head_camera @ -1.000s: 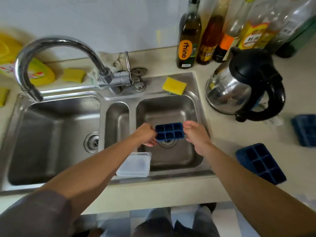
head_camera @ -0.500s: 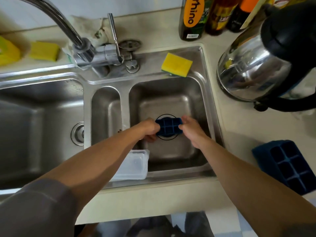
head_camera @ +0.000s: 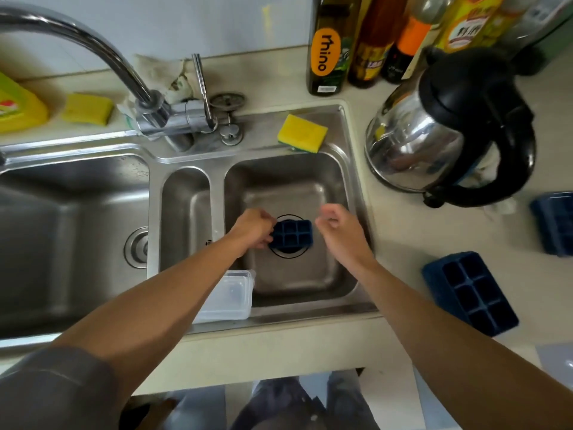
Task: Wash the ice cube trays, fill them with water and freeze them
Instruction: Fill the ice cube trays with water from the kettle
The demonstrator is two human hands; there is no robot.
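A small dark blue ice cube tray [head_camera: 292, 233] lies over the drain of the right sink basin [head_camera: 291, 187], cavities up. My left hand [head_camera: 253, 228] grips its left end. My right hand [head_camera: 336, 226] hovers just to the right of the tray, fingers loosely curled, holding nothing. A second blue ice cube tray [head_camera: 469, 291] lies on the counter to the right of the sink. A third blue tray [head_camera: 555, 223] sits farther right at the frame edge. The tap [head_camera: 102, 66] arches over the left side, with no water running.
A steel kettle with black handle [head_camera: 449, 131] stands right of the sink. A yellow sponge [head_camera: 302, 133] lies on the sink's back rim, another sponge [head_camera: 86, 108] behind the left basin. Bottles [head_camera: 328, 45] line the wall. A clear plastic container [head_camera: 228, 296] sits on the sink's front rim.
The tray has been lowered onto the bottom of the right basin. My right hand has let go of it and moved off to the right; my left hand still holds it.
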